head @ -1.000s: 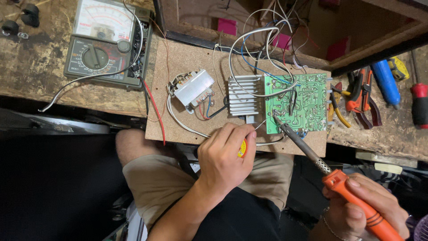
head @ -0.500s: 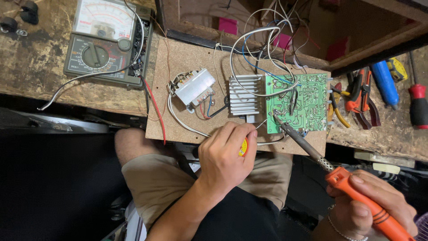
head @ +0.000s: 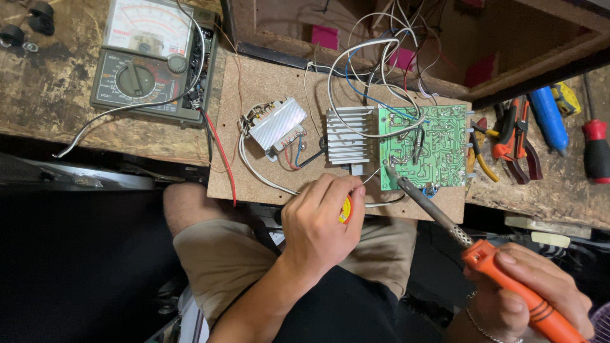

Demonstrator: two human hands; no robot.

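Green fibreglass circuit board (head: pixel 424 147), rectangular and dotted with silver solder joints, lies at the right of a tan particleboard panel (head: pixel 267 79) resting across my lap and the rough wooden bench (head: pixel 38 114). My right hand (head: pixel 530 292), near right, is clenched round the smooth orange handle of a soldering iron (head: pixel 470 244); its dark metal shaft slants up left, with the tip touching the board's near-left corner. My left hand (head: pixel 321 222) is closed around a small yellow spool (head: pixel 345 209), feeding thin solder wire toward that tip. Just left of the board sits a ribbed aluminium heat sink (head: pixel 346 136), then a boxy grey transformer (head: pixel 276 126). At far left lies a grey analogue multimeter (head: pixel 149 60).
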